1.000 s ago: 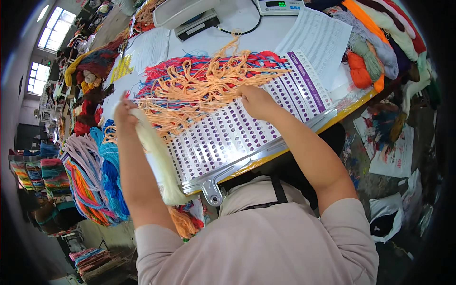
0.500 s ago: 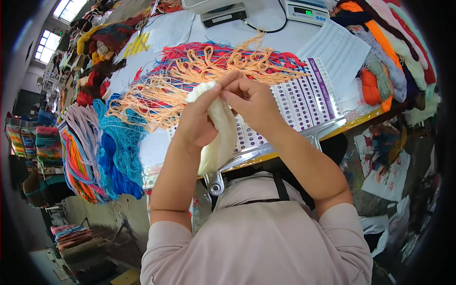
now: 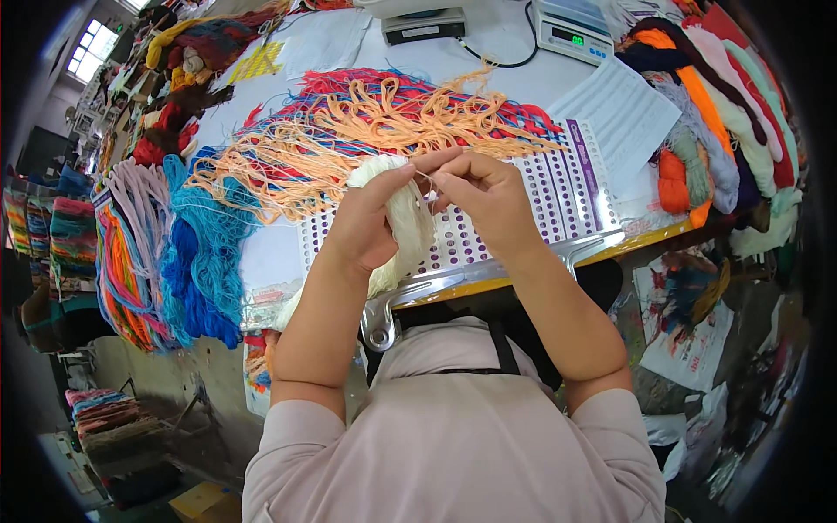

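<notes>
A cream yarn skein hangs over my left hand, which is closed round it above the table's near edge. The skein's lower end passes behind my left forearm. My right hand is just to the right, thumb and forefinger pinched on a thin pale strand at the skein's top. Under both hands lies a white card with rows of punched holes and a purple strip along its right side. Peach yarn strands, with red and blue ones beneath, are threaded into the card and spread away from me.
A metal bar runs along the card's near edge. Blue skeins drape over the table at left, beside multicoloured yarn. Far off stand a digital scale and paper sheets. More skeins are heaped at right.
My right hand has drawn slightly away from the left, and a pale strand now shows between them. The skein's lower end has swung left behind my forearm. The whole view has shifted a little.
</notes>
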Action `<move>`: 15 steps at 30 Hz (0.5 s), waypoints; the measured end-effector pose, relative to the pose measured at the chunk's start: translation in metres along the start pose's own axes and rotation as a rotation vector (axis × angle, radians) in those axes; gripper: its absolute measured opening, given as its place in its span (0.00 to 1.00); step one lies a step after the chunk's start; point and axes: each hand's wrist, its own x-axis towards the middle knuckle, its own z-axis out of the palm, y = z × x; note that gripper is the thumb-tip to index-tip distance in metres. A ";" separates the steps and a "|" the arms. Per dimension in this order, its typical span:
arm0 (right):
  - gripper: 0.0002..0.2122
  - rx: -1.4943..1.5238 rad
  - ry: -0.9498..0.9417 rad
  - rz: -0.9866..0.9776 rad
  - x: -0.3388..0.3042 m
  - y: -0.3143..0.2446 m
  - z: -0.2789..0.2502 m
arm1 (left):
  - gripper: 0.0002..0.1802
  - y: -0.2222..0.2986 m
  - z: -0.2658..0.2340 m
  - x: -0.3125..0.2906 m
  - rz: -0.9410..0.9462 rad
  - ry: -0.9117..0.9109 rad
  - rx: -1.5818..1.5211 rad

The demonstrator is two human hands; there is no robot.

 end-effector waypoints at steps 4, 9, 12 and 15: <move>0.04 0.036 0.006 0.049 -0.003 0.004 -0.002 | 0.25 -0.001 0.005 0.001 0.042 0.030 0.052; 0.06 -0.108 0.112 -0.004 0.000 0.003 -0.022 | 0.23 0.000 -0.038 0.005 0.004 -0.216 -0.108; 0.08 0.015 0.215 -0.229 -0.001 -0.024 -0.102 | 0.24 0.012 -0.064 -0.013 0.150 -0.241 -0.345; 0.10 1.005 0.320 -0.190 -0.039 -0.105 -0.296 | 0.24 0.068 -0.103 -0.031 0.614 -0.301 -0.509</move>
